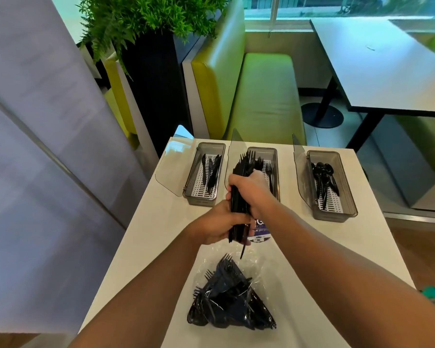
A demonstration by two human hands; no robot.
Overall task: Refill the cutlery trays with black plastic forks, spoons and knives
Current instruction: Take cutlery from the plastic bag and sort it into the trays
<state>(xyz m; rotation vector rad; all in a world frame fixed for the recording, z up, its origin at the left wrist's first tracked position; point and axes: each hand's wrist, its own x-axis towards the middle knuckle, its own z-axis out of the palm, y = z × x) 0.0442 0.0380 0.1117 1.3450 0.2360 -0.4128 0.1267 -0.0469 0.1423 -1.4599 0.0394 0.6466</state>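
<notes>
Two hands on one bundle of black forks (244, 164) | my right hand (253, 190) grips its middle, my left hand (220, 223) its handle ends | tines over the middle tray (261, 149), hiding most of it | round sticker (260, 236) half hidden under my hands

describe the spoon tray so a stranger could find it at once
On the white counter, three grey trays sit in a row along the far edge. The spoon tray is the rightmost. It alone holds round-bowled spoons; the middle tray has forks, the left tray knives.
</notes>
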